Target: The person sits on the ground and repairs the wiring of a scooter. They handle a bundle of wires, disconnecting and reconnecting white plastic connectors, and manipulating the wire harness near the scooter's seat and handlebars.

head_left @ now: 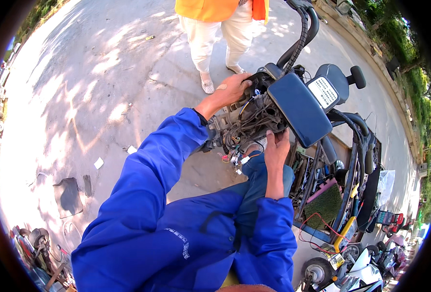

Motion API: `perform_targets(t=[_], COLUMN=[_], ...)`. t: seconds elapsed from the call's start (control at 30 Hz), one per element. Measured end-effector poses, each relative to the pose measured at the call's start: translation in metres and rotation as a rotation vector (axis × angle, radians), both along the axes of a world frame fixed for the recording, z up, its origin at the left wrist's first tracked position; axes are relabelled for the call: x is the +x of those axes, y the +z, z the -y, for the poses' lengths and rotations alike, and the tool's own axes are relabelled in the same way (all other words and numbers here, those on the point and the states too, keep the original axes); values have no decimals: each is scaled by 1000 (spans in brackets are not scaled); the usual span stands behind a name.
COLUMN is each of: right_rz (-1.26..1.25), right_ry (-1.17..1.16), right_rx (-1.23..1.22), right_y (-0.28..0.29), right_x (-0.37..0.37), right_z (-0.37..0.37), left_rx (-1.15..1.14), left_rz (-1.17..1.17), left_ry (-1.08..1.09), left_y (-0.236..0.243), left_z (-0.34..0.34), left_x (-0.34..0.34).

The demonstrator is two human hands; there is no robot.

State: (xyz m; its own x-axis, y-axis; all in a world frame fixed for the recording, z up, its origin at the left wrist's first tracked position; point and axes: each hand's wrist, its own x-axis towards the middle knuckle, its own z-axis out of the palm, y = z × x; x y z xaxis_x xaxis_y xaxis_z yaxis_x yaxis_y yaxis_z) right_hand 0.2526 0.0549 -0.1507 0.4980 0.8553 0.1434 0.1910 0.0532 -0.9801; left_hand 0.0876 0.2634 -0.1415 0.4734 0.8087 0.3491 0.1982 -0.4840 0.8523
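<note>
In front of me stands the front end of a cargo tricycle, its handlebar [311,34] wrapped in black ribbed covering. A tangle of wires [247,121] with several loose connectors spills from its open front housing. My left hand [232,91] is closed over the housing's far edge, its fingertips hidden behind the black plastic. My right hand [277,151] grips the near edge, with thumb and fingers bent against it. Between the hands and the handlebar lies a dark blue rectangular panel [300,109]. A white connector [245,159] dangles close to my knee.
A person [220,29] in orange top and pale trousers stands just beyond the tricycle. Tools and a green mat [325,207] fill the cargo bed at right, near a red cable [317,214]. Parked scooters [366,263] and a dark flat sheet [68,197] lie around.
</note>
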Motion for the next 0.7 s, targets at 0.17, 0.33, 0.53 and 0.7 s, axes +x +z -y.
perform_targets(t=[0.17, 0.33, 0.53, 0.7], right_rz=[18, 65, 56, -60], right_ry=[-45, -45, -33, 43], right_rx=[35, 8, 27, 22], right_y=[3, 2, -1, -4], right_x=[-3, -2, -2, 9], right_z=[1, 1, -1, 6], left_rx=[55, 42, 37, 94], left_rz=[-106, -128, -115, -90], left_ry=[88, 115, 172, 100], left_y=[9, 12, 5, 8], left_z=[2, 3, 4, 2], left_x=[3, 2, 5, 6])
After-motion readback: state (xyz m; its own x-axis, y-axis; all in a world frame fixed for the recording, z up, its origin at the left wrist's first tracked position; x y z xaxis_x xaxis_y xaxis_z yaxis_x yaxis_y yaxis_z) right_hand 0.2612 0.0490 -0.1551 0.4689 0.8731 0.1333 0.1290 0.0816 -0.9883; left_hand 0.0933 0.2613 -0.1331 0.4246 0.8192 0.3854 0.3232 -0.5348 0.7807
